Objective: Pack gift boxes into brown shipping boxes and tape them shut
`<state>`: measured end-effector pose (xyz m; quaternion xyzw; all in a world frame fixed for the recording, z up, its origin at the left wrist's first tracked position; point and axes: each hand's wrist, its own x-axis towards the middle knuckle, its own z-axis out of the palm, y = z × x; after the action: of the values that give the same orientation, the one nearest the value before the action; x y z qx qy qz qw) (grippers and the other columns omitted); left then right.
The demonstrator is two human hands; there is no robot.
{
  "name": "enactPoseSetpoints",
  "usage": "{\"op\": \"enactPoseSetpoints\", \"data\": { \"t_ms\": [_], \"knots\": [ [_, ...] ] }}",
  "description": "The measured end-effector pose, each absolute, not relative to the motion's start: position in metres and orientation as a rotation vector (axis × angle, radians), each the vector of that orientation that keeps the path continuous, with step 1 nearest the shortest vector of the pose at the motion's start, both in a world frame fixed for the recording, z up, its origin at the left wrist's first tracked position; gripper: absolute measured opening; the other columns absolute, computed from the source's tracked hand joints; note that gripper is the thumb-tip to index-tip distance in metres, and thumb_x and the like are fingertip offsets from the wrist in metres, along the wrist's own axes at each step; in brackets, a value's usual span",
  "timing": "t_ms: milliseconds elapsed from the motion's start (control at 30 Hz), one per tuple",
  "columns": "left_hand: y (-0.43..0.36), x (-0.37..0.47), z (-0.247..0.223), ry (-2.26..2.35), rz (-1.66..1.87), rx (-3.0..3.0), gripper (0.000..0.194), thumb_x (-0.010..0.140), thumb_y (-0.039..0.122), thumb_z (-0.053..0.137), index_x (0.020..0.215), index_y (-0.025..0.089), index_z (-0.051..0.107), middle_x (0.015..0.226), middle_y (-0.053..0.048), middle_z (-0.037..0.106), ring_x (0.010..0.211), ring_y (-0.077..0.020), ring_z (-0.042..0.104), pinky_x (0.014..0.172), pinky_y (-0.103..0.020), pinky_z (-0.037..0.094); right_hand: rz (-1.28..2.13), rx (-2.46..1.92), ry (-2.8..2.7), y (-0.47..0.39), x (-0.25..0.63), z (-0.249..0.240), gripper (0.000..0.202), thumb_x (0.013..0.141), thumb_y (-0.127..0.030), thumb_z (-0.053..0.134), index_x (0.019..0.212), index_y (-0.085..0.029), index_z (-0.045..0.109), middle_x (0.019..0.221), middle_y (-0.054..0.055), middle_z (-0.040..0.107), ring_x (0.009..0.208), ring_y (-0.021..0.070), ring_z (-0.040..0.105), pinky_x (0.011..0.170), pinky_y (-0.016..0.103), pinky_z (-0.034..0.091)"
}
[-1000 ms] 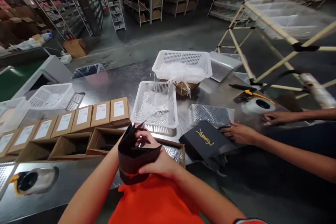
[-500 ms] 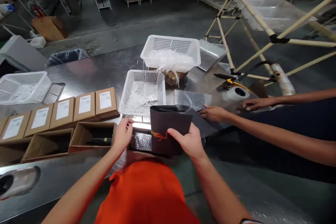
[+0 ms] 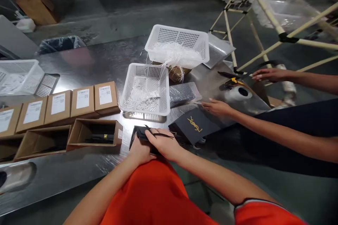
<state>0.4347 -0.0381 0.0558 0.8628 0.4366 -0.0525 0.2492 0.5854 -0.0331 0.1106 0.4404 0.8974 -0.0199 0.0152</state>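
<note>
Close against my body is a dark, flat bag (image 3: 142,132) with black ribbon handles, pressed down in a box whose sides are mostly hidden by my hands. My left hand (image 3: 141,152) grips its near left side, fingers curled and partly hidden. Across its right side lies my right hand (image 3: 164,144), fingers bent over the bag by the loose ribbon (image 3: 162,134). Just to the right is a black bag with a gold YSL logo (image 3: 194,124). Left of my hands, an open cardboard box (image 3: 117,137) holds dark contents with a small yellow mark.
Several labelled cardboard boxes (image 3: 105,95) line the metal table. Ahead stand a white basket of shredded paper (image 3: 169,91) and another white basket (image 3: 204,44) behind it. Bubble wrap (image 3: 182,92) lies beside them. A co-worker's hands (image 3: 219,108) reach in from the right, near a tape dispenser (image 3: 236,91).
My right hand has brought the dark bag down and left, to the box before me. My left hand has joined it there. The co-worker's farther hand has lifted; the gold-logo bag is now uncovered.
</note>
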Motion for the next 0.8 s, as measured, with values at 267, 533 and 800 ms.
{"op": "enactPoseSetpoints", "data": {
  "t_ms": [267, 533, 800],
  "knots": [
    [-0.047, 0.443, 0.065, 1.207, -0.268, 2.252, 0.056, 0.087, 0.033, 0.057, 0.139, 0.015, 0.049, 0.131, -0.015, 0.062, 0.121, -0.0310, 0.056, 0.105, -0.043, 0.042, -0.218, 1.264, 2.584, -0.033, 0.572, 0.103, 0.047, 0.091, -0.015, 0.046, 0.137, -0.021, 0.046, 0.119, 0.021, 0.065, 0.088, 0.0256, 0.069, 0.065, 0.031, 0.052],
    [-0.050, 0.439, 0.059, 1.142, -0.272, 2.361, 0.044, 0.084, 0.036, 0.061, 0.114, 0.003, 0.067, 0.112, -0.025, 0.069, 0.110, -0.0368, 0.060, 0.097, -0.046, 0.045, -0.374, 1.292, 2.406, -0.006, 0.545, 0.075, 0.041, 0.093, -0.013, 0.040, 0.134, -0.017, 0.042, 0.103, 0.018, 0.070, 0.083, 0.0227, 0.070, 0.068, 0.031, 0.053],
    [-0.052, 0.434, 0.060, 1.177, -0.190, 2.453, 0.052, 0.083, 0.040, 0.062, 0.119, 0.002, 0.062, 0.113, -0.023, 0.064, 0.106, -0.0347, 0.056, 0.095, -0.046, 0.045, -0.309, 1.358, 2.429, -0.025, 0.574, 0.087, 0.043, 0.092, -0.011, 0.045, 0.134, -0.009, 0.048, 0.101, 0.018, 0.070, 0.092, 0.0280, 0.068, 0.074, 0.036, 0.054]
  ]
}}
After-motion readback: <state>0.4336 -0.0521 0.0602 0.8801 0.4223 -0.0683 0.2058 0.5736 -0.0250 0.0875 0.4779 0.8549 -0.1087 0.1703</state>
